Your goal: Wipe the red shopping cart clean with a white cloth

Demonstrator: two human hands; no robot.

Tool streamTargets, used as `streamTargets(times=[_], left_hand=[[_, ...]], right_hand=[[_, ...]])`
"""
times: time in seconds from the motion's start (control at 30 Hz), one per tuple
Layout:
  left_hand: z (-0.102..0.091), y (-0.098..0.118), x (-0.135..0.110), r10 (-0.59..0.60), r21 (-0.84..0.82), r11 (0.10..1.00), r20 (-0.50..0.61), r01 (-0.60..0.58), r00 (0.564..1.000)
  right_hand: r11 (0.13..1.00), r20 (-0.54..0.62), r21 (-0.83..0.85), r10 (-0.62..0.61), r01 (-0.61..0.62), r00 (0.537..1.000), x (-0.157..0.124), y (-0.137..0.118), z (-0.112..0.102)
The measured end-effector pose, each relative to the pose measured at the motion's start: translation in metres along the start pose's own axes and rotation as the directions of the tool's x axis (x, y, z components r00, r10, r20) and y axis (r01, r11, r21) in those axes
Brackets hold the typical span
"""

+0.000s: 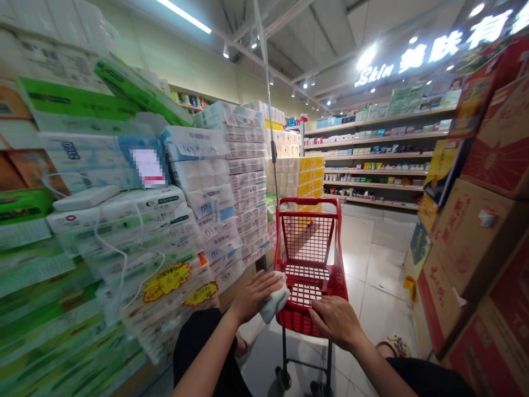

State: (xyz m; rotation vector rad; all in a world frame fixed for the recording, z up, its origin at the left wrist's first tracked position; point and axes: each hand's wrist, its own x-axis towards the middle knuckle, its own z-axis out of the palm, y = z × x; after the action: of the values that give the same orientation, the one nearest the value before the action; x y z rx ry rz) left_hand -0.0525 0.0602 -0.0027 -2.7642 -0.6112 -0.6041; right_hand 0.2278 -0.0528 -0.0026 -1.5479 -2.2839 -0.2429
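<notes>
A small red shopping cart (pixel 308 234) with a plastic mesh basket stands on the floor between my knees. My left hand (pixel 256 295) presses a folded white cloth (pixel 276 302) against the left side of the basket near its rim. The fingers lie over the cloth, and its lower end hangs beneath them. On the opposite side, my right hand (pixel 336 321) is closed around the near right edge of the basket, with the fingertips partly hidden. White floor shows through the basket's mesh.
Stacked packs of tissue paper (pixel 206 193) line the left, with a white cable (pixel 124 253) hanging over some. Cardboard boxes (pixel 475 237) are piled on the right. Stocked shelves (pixel 376 171) stand at the back. A metal pole (pixel 269 105) rises behind the cart.
</notes>
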Motion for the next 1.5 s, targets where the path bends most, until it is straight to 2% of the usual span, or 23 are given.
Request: streamTargets(times=[0.1,0.2,0.33,0.47,0.6,0.73,0.87,0.97,1.13,1.27,1.4,1.5], left_hand=[[-0.002,-0.001,0.004,-0.119,-0.081,0.99,-0.021,0.117,0.993],[-0.005,0.011,0.011,-0.201,-0.152,0.969,-0.041,0.193,0.979],[-0.004,0.051,0.014,-0.125,-0.217,0.97,-0.047,0.112,0.991],[0.008,0.084,0.013,-0.199,-0.202,0.963,-0.09,0.177,0.976],[0.018,0.091,0.016,-0.166,-0.187,0.972,-0.138,0.138,0.976],[0.019,0.091,0.019,-0.139,-0.177,0.978,-0.153,0.111,0.978],[0.015,0.084,0.018,-0.092,-0.179,0.981,-0.117,0.07,0.989],[0.01,0.068,0.016,-0.027,-0.187,0.982,-0.066,0.015,0.997],[0.001,0.033,0.011,0.046,-0.188,0.981,-0.031,-0.051,0.998],[-0.002,0.006,0.015,-0.079,-0.204,0.976,-0.015,0.074,0.997],[0.007,-0.02,0.03,-0.259,-0.227,0.943,-0.051,0.242,0.964],[0.018,-0.023,0.039,-0.331,-0.278,0.913,-0.081,0.298,0.94]], right_hand=[[1.0,0.003,-0.008,-0.007,0.007,1.0,0.001,0.002,0.0],[1.0,0.003,-0.019,-0.012,0.012,1.0,-0.001,0.005,-0.003],[1.0,0.014,-0.007,-0.012,0.012,1.0,-0.003,0.011,-0.007],[0.999,0.052,0.018,-0.032,0.031,0.998,-0.006,0.021,-0.012],[1.0,0.035,0.002,0.007,-0.007,0.999,-0.007,0.027,-0.015],[0.999,0.014,0.002,0.051,-0.051,0.999,-0.004,0.02,-0.012],[0.994,0.032,-0.038,0.108,-0.107,0.994,0.003,0.008,-0.005],[0.988,0.046,-0.069,0.145,-0.141,0.988,0.006,0.004,0.0],[0.997,-0.016,-0.008,0.08,-0.08,0.997,0.007,0.004,0.004],[0.999,-0.059,0.018,0.049,-0.048,0.997,0.003,0.004,0.007],[1.0,-0.092,0.022,0.01,-0.008,0.996,-0.005,0.004,0.009],[1.0,-0.109,-0.001,0.015,-0.015,0.994,-0.011,0.005,0.009]])
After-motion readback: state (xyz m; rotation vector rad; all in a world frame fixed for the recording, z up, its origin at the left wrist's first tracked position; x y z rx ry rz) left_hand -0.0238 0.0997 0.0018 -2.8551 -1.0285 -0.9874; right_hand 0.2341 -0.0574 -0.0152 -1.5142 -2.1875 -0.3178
